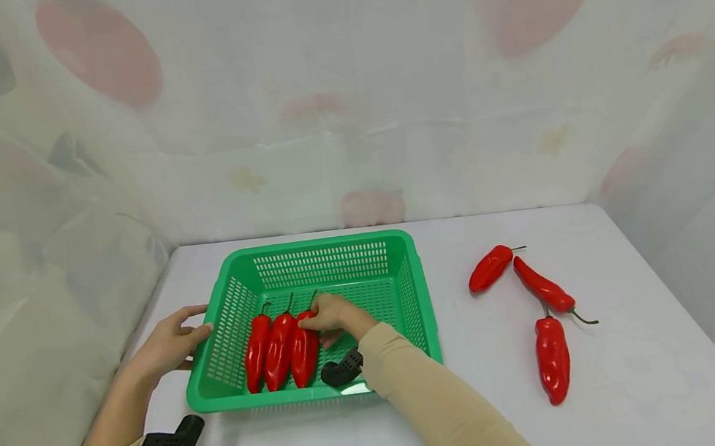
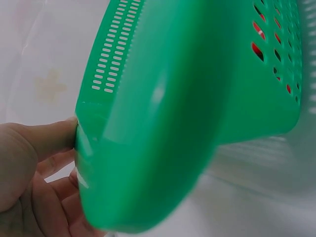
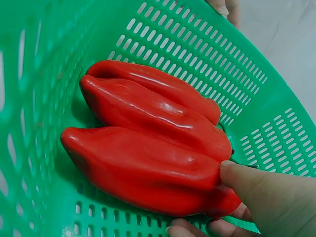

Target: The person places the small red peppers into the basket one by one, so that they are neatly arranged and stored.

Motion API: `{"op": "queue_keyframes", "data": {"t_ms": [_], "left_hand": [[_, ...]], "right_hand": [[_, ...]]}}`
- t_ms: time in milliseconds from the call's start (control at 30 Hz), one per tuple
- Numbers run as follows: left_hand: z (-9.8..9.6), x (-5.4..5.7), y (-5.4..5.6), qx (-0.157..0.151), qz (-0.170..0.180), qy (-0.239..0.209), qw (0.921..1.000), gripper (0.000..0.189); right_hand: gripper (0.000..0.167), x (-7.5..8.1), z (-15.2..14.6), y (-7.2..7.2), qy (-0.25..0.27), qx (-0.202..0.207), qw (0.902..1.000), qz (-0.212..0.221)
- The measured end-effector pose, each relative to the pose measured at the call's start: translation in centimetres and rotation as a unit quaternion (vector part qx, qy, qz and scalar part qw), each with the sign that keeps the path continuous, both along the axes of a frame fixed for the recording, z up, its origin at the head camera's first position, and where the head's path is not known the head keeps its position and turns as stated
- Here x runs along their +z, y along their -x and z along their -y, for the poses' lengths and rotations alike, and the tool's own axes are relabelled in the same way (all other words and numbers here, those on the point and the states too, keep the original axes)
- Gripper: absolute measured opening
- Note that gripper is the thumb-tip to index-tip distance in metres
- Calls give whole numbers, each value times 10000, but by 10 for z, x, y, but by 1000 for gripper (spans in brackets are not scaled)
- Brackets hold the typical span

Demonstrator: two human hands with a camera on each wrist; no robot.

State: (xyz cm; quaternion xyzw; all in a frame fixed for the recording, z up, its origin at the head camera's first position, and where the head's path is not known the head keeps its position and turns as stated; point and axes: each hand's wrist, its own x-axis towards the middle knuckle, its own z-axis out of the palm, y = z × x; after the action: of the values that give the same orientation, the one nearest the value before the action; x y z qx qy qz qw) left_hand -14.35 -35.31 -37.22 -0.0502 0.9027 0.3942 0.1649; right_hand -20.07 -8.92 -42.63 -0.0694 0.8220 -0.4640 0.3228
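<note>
Inside the green plastic basket [image 1: 376, 386], three red peppers lie side by side with their stems toward the far wall. My right hand [image 1: 335, 314] pinches the rightmost pepper [image 3: 148, 168] near its stem end, thumb on top and fingertips at its side and underneath. Beside it lie the middle pepper [image 1: 280, 353] and the leftmost pepper [image 1: 257, 353], both untouched. At the basket's left side, my left hand [image 1: 169, 344] holds the rim, thumb on the edge and fingers curled below it, as the left wrist view shows.
On the white table [image 1: 644, 352], right of the basket, lie three more peppers: one short pepper [image 1: 491, 269], one slender pepper [image 1: 545, 286] and one nearer pepper [image 1: 553, 360]. Patterned curtains [image 1: 344, 107] hang behind and at both sides.
</note>
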Motion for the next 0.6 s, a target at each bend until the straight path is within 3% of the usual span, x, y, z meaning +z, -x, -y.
{"op": "queue_keyframes", "data": {"t_ms": [333, 600], "left_hand": [[1, -1, 0, 22, 34, -35, 10000, 61], [1, 0, 1, 6, 23, -10, 10000, 61]], "right_hand": [[50, -3, -3, 5, -63, 7, 10000, -71], [49, 7, -13, 14, -128, -34, 9996, -245]]}}
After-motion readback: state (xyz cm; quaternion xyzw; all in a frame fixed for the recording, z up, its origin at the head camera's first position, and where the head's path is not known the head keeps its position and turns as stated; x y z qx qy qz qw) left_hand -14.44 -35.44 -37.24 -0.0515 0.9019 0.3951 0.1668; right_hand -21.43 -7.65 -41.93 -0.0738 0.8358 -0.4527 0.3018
